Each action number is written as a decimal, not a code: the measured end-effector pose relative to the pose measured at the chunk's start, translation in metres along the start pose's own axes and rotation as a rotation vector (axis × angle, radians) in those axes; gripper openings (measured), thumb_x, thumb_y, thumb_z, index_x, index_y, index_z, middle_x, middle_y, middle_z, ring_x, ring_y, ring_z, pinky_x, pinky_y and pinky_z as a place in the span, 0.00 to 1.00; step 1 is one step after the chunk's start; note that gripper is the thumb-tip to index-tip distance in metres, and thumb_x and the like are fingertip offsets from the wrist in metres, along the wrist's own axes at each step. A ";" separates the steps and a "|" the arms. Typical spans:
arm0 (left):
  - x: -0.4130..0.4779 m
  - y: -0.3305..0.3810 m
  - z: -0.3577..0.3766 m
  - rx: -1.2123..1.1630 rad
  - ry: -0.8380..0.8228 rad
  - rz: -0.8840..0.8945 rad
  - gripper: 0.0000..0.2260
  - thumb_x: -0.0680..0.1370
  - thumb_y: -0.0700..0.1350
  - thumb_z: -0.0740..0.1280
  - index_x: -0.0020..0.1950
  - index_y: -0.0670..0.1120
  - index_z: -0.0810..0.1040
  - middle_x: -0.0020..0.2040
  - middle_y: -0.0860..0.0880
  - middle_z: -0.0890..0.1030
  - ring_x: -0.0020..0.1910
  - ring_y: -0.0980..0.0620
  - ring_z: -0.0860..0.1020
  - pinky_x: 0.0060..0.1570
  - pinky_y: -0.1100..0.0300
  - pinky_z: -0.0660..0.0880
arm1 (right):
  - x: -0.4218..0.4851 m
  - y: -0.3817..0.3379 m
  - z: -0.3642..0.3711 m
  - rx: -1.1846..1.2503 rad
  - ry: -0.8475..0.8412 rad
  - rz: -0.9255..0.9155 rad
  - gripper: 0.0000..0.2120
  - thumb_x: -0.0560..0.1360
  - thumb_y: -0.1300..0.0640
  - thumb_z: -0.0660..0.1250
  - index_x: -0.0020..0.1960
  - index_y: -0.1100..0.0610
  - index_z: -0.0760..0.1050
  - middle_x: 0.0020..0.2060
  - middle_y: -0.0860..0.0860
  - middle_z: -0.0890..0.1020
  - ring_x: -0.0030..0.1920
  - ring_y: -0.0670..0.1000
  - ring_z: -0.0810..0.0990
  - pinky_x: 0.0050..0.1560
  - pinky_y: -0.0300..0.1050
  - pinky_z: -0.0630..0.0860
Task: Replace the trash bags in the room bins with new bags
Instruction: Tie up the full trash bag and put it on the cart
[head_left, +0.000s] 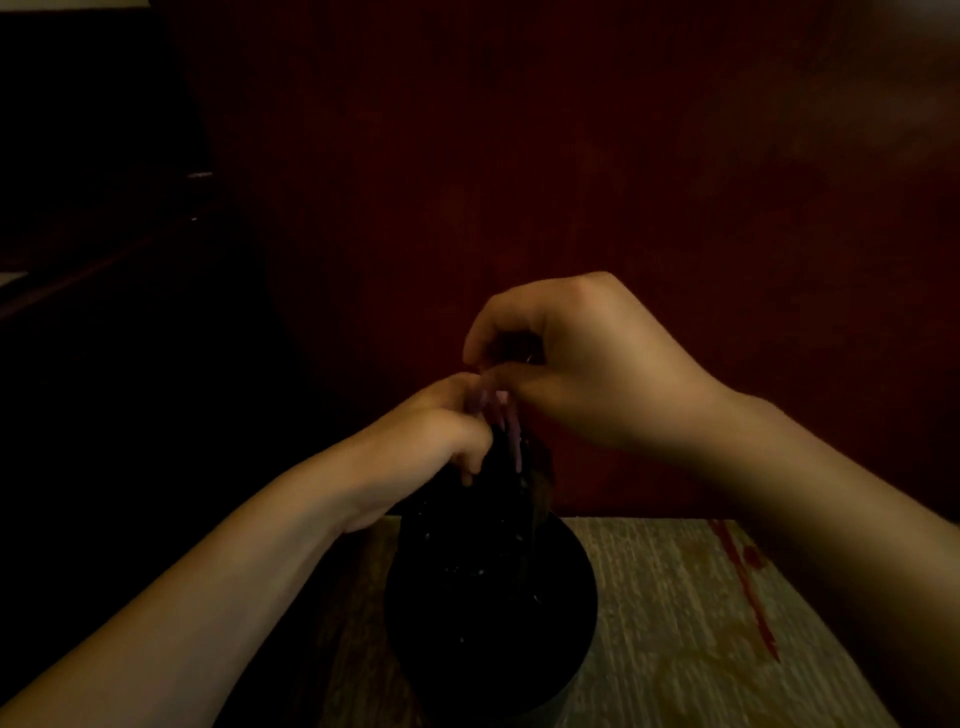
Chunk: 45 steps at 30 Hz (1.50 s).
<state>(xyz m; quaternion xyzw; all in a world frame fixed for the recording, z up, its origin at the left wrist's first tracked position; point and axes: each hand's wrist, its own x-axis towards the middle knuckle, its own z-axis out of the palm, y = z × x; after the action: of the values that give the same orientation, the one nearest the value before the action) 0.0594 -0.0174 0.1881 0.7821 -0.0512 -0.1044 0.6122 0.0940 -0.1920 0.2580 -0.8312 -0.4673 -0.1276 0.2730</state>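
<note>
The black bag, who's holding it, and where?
The left hand grips the black bag at its gathered neck, the right hand pinches its top, above the bin.

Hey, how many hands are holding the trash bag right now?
2. The left hand grips the gathered neck of the black bag from the left; the right hand pinches its top, just above. The bag rises out of the round bin.

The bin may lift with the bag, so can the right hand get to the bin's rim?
Probably yes: the rim of the bin lies bare on its right side, below the right hand, but that hand must release the bag it pinches.
</note>
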 end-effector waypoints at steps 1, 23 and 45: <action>0.000 0.002 0.000 0.015 -0.058 0.005 0.10 0.60 0.47 0.70 0.39 0.58 0.83 0.33 0.56 0.78 0.35 0.56 0.77 0.38 0.57 0.72 | 0.002 -0.001 0.002 -0.023 0.006 -0.002 0.09 0.73 0.64 0.74 0.51 0.54 0.83 0.41 0.45 0.84 0.43 0.42 0.82 0.43 0.44 0.80; -0.003 0.011 -0.020 -0.024 0.177 -0.114 0.03 0.71 0.40 0.76 0.44 0.43 0.88 0.41 0.45 0.87 0.39 0.54 0.82 0.42 0.63 0.76 | -0.046 0.018 0.042 0.149 -0.047 0.095 0.05 0.73 0.59 0.75 0.48 0.51 0.86 0.41 0.44 0.83 0.42 0.41 0.82 0.42 0.36 0.76; -0.020 -0.040 -0.003 1.055 0.601 0.937 0.04 0.77 0.39 0.73 0.45 0.38 0.85 0.43 0.44 0.82 0.39 0.46 0.79 0.34 0.52 0.76 | -0.023 0.040 0.079 0.822 0.185 0.465 0.01 0.73 0.64 0.74 0.44 0.61 0.84 0.38 0.54 0.87 0.40 0.46 0.85 0.43 0.37 0.80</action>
<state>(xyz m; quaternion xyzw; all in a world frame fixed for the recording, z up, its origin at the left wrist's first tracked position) 0.0391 -0.0010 0.1523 0.8621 -0.2517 0.4214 0.1259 0.1118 -0.1796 0.1695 -0.7221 -0.2545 0.0584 0.6407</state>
